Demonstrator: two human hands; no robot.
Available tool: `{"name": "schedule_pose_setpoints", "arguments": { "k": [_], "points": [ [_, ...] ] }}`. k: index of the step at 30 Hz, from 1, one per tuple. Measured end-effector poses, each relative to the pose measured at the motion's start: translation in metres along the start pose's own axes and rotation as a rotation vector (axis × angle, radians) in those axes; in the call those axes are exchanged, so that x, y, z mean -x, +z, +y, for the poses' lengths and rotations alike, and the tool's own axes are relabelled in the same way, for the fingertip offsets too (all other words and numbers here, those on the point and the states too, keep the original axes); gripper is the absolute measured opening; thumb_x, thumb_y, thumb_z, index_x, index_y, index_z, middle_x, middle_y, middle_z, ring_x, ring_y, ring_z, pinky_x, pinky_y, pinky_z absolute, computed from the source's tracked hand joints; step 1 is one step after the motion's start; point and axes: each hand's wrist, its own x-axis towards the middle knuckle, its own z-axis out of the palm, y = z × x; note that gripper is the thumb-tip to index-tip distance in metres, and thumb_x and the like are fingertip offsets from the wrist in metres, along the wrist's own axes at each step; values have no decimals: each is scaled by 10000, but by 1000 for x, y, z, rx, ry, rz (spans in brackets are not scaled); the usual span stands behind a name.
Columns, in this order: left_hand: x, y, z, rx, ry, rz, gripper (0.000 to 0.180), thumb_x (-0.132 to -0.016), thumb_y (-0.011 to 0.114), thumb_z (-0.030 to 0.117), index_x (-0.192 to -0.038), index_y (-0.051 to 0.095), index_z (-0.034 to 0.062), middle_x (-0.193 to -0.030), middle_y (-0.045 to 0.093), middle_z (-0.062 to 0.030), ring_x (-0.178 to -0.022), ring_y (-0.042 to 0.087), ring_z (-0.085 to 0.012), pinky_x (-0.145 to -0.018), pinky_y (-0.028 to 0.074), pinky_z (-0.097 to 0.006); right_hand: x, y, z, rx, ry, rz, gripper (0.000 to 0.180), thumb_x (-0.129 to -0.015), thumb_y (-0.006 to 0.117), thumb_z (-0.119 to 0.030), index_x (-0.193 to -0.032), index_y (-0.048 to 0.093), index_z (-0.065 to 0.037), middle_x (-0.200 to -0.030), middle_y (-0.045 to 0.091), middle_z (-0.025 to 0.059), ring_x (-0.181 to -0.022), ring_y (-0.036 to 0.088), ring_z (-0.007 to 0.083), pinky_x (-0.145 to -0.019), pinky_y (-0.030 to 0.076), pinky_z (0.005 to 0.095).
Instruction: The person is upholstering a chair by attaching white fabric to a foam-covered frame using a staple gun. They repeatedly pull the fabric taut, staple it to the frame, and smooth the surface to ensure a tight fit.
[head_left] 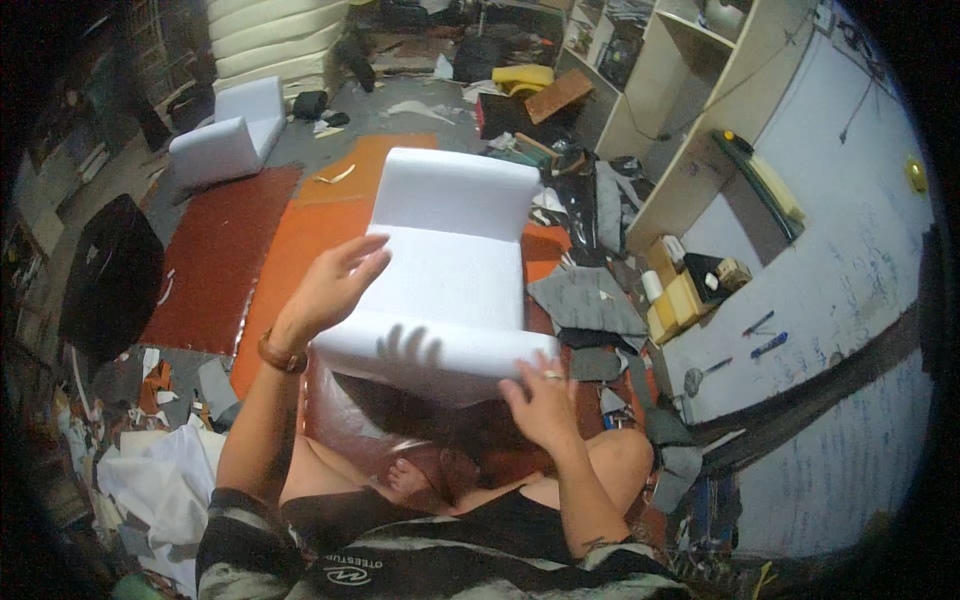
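Observation:
In front of me on the floor stands a white padded seat (450, 275) with a raised panel at its far end and a rounded roll along its near end. My left hand (345, 282) hovers over its left side, fingers stretched out and holding nothing; a brown band circles the wrist. My right hand (543, 398) is at the right end of the near roll, fingers spread and a little blurred, with a ring on one. Whether it touches the roll I cannot tell. The shadow of a hand falls on the near roll.
A similar white seat (215, 148) stands at the far left, beside a stack of cream padding (275, 40). Orange (262, 290) and dark red (215, 250) sheets cover the floor. Grey fabric pieces (590, 300) lie right, near a white board (800, 310) with pens. White cloth (165, 485) lies left.

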Motion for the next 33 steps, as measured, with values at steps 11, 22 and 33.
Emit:
{"name": "schedule_pose_setpoints", "arguments": {
  "k": [11,22,33],
  "points": [
    [25,-4,-216,-529,-189,303,523,-1041,576,457,-899,810,11,-915,745,-280,-867,716,-472,-829,549,-572,-63,99,73,-1537,332,-1,737,-1132,335,-622,-1510,550,-26,-1524,588,139,-1429,514,269,-1164,403,433],
    [36,-2,-189,-466,-274,430,513,-1024,559,490,-829,836,106,-814,758,-203,-776,731,-419,-744,561,-547,-87,90,39,-1557,482,119,737,-1084,438,-672,-937,706,-1,-988,773,173,-929,747,290,-867,610,463],
    [47,-115,-267,-62,-328,484,577,-1068,536,492,-968,813,-5,-916,777,-238,-855,762,-320,-793,556,-440,-109,9,-160,-1268,166,300,662,-1129,431,-567,-1089,702,36,-1016,706,142,-996,623,229,-922,485,378]
  ]
}}
